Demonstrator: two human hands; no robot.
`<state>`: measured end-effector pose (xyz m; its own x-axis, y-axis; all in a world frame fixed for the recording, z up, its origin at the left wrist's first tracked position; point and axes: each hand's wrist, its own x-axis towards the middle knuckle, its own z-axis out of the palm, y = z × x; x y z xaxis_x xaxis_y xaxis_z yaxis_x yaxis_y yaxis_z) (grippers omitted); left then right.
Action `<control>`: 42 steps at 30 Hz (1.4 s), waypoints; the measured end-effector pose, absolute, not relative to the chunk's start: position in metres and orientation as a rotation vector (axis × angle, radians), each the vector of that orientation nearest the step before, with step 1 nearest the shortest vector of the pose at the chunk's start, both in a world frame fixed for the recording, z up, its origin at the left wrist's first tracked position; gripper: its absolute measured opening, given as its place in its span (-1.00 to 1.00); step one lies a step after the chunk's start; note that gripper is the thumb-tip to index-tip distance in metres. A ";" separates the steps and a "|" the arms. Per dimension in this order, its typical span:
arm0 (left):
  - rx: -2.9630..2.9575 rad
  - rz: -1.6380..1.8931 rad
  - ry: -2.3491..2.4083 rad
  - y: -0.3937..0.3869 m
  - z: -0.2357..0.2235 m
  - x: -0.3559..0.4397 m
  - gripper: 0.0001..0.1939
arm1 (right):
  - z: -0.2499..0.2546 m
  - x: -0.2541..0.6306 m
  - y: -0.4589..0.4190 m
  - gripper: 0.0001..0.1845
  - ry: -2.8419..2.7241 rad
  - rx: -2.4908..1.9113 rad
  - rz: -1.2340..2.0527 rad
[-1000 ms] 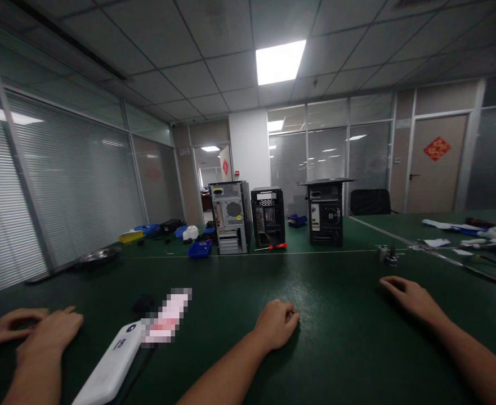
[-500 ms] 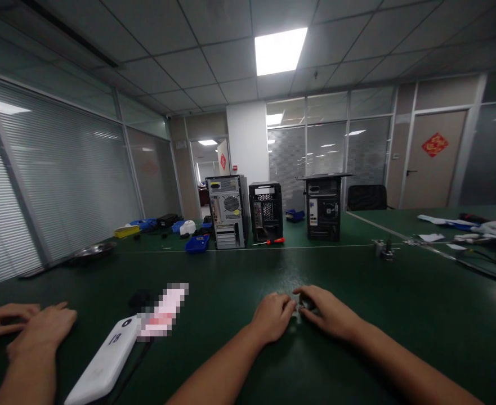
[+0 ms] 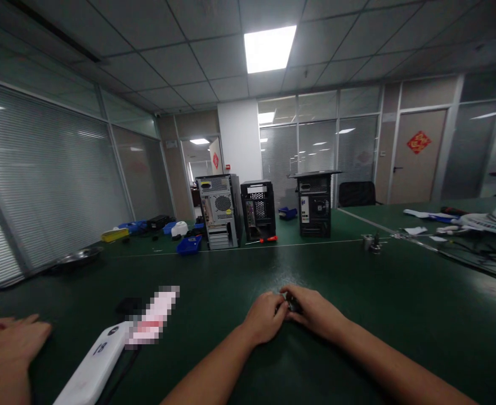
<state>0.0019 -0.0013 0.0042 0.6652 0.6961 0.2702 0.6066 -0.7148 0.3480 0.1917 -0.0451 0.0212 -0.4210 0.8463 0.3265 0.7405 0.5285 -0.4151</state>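
Observation:
Low over the green table (image 3: 214, 287), my left hand (image 3: 264, 316) and my right hand (image 3: 315, 310) meet at the fingertips. The fingers of both are bent and closed around a small dark, partly shiny piece (image 3: 292, 305). Most of it is hidden by the fingers, so its kind cannot be made out. To the left lies a white power bank (image 3: 93, 365) marked 18, with a cable and a blurred-out pink item (image 3: 155, 318) at its far end.
Three computer cases (image 3: 219, 211) stand across the table, with a red-handled screwdriver (image 3: 268, 239) before them. Blue trays (image 3: 189, 244) and a metal bowl (image 3: 79, 257) are at left, small metal parts (image 3: 372, 243) at right. Another person's hands (image 3: 15, 343) rest at far left.
The view has turned slightly right, so everything sits further left. My fingertips have come closer together over the small piece.

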 end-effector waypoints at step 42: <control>2.577 0.618 1.049 0.004 0.003 0.004 -0.57 | -0.038 0.434 0.016 -0.67 -1.334 -1.919 0.184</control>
